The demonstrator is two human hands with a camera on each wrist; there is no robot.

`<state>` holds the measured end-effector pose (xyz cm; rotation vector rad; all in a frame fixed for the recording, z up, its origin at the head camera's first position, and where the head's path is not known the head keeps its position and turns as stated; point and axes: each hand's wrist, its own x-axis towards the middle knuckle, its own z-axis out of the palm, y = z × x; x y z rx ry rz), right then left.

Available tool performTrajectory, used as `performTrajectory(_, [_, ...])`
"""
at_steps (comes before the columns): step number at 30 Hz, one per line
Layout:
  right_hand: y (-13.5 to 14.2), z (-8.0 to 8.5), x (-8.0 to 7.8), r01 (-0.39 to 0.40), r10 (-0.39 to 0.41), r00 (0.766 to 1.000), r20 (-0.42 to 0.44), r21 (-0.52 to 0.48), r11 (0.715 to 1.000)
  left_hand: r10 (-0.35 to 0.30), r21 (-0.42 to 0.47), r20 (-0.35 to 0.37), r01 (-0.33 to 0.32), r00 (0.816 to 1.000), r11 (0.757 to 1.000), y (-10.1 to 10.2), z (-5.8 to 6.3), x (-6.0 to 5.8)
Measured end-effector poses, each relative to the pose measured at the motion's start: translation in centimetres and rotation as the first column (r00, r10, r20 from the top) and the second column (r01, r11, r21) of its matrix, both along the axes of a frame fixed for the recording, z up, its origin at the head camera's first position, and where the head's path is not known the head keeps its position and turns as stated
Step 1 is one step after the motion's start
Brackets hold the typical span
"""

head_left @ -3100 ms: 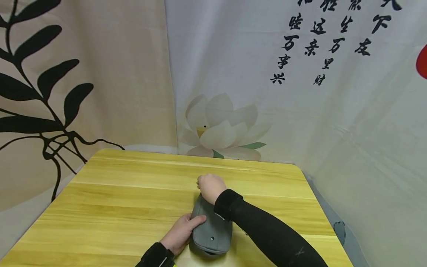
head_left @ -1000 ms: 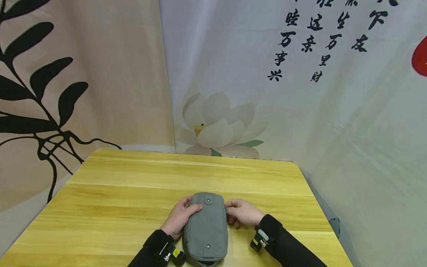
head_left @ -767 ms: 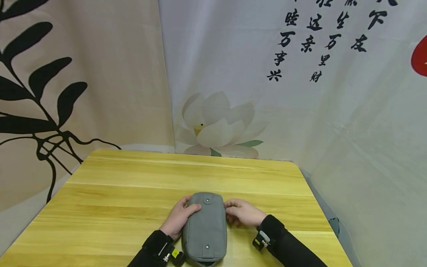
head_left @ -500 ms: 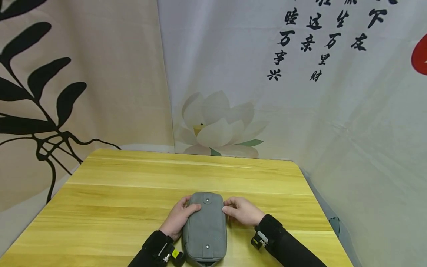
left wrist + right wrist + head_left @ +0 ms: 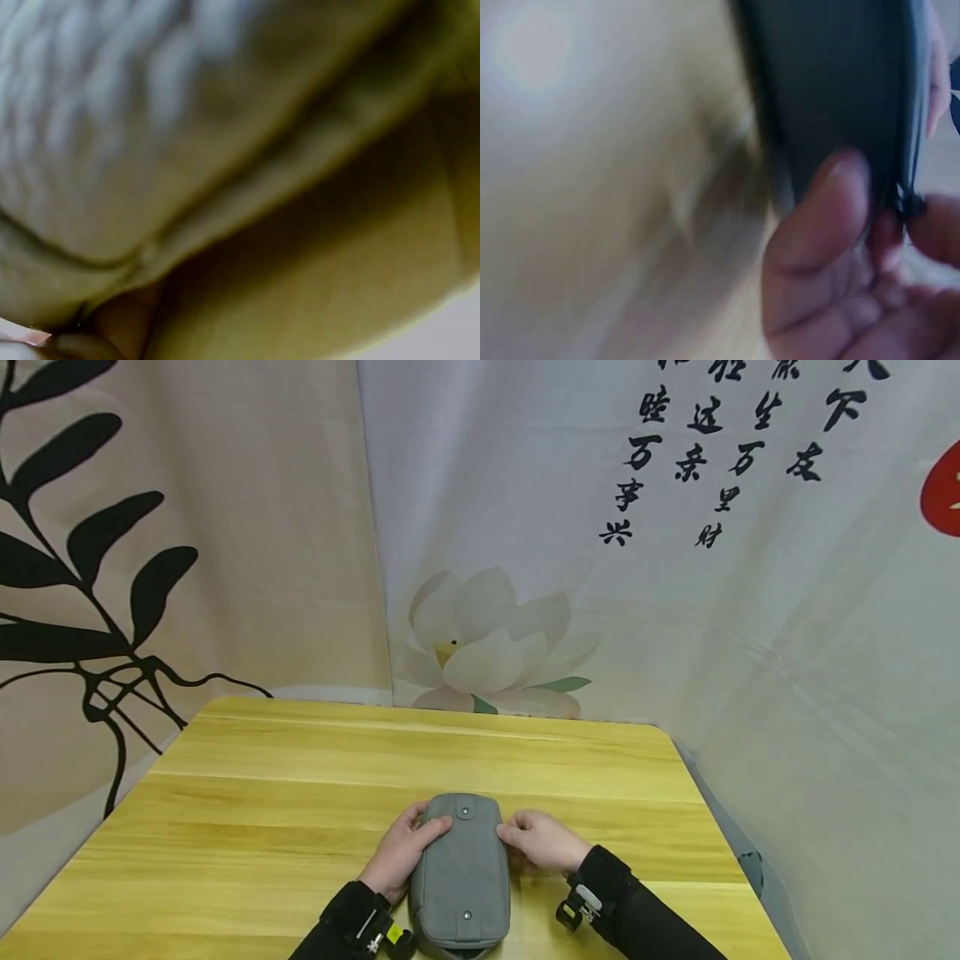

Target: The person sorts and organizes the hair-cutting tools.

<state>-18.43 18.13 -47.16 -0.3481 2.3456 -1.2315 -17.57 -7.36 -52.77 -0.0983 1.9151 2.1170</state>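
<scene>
A grey zippered case [image 5: 463,868] with a snap tab at each end lies lengthwise on the wooden table. My left hand [image 5: 401,852] grips its left side near the far end, thumb on top and fingers down the side. On the opposite side, my right hand [image 5: 543,841] has thumb and fingers at the case's edge. Close up in the right wrist view, that hand pinches a small dark zipper pull [image 5: 907,202] along the seam. The left wrist view is filled by the blurred case side [image 5: 112,150], with a bit of finger below it.
The yellow wood-grain table [image 5: 300,777] extends to both sides and behind the case. Behind it hang printed cloths, one with a plant and one with a lotus [image 5: 495,647] and writing. Small cameras are strapped to both wrists.
My right hand has come from over the case's far end round to its right side, then shifted only slightly. The case has straightened and moved a little nearer. My left hand keeps its grip.
</scene>
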Motion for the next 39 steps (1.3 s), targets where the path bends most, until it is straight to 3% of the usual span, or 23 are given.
performTrajectory(6, [0.4,-0.2,-0.1,-0.092,0.091,0.993,-0.071,-0.002,0.996,0.006,0.031,-0.001,-0.006,1.0,0.999,-0.1,-0.2,-0.1])
performTrajectory(10, [0.2,-0.6,-0.1,-0.056,0.054,0.994,-0.094,-0.023,0.998,0.015,0.041,0.005,-0.015,1.0,0.999,-0.2,-0.1,-0.2])
performTrajectory(15, [0.1,-0.4,-0.1,0.01,-0.011,1.0,-0.01,-0.085,0.996,0.018,0.032,0.013,-0.019,1.0,0.999,-0.1,-0.2,-0.2])
performTrajectory(20, [0.2,-0.5,-0.2,-0.039,0.039,0.999,0.008,-0.075,0.996,0.019,0.025,0.009,-0.019,1.0,1.0,0.0,-0.2,-0.2])
performTrajectory(22, [0.3,-0.6,-0.3,-0.073,0.071,0.996,-0.059,-0.026,0.997,0.022,0.023,0.006,-0.022,1.0,0.999,0.0,-0.2,-0.2])
performTrajectory(24, [0.5,-0.8,-0.3,-0.108,0.121,0.975,-0.187,0.081,0.991,0.027,0.022,0.004,-0.027,1.0,0.999,0.1,-0.2,-0.2])
performTrajectory(25, [0.5,-0.9,-0.3,-0.116,0.153,0.951,-0.269,0.147,0.982,0.033,0.017,0.003,-0.033,0.999,0.999,0.1,-0.2,-0.2])
performTrajectory(27, [0.6,-1.2,-0.3,-0.102,0.231,0.863,-0.449,0.294,0.95,0.046,0.011,0.003,-0.046,0.999,0.999,0.1,-0.1,-0.1])
performTrajectory(29, [0.6,-1.5,-0.1,-0.057,0.305,0.746,-0.592,0.399,0.915,0.063,-0.001,0.001,-0.063,0.998,0.998,0.1,-0.1,0.0])
performTrajectory(31, [0.6,-1.6,0.3,-0.016,0.371,0.615,-0.696,0.459,0.888,0.083,-0.013,0.001,-0.083,0.997,0.997,0.1,-0.2,0.1])
performTrajectory(33, [0.7,-1.6,0.8,0.018,0.428,0.484,-0.763,0.498,0.867,0.106,-0.02,0.0,-0.106,0.994,0.994,-0.1,-0.2,0.1])
performTrajectory(35, [0.7,-1.7,1.4,0.034,0.472,0.372,-0.799,0.52,0.854,0.13,-0.017,0.005,-0.13,0.991,0.991,-0.3,-0.2,0.1])
performTrajectory(37, [0.7,-1.7,2.2,0.036,0.501,0.287,-0.816,0.532,0.846,0.161,-0.019,0.009,-0.161,0.987,0.987,-0.6,-0.2,0.0])
performTrajectory(39, [0.6,-1.8,3.1,0.02,0.517,0.232,-0.824,0.535,0.844,0.205,-0.017,0.016,-0.205,0.979,0.979,-1.0,-0.1,-0.2])
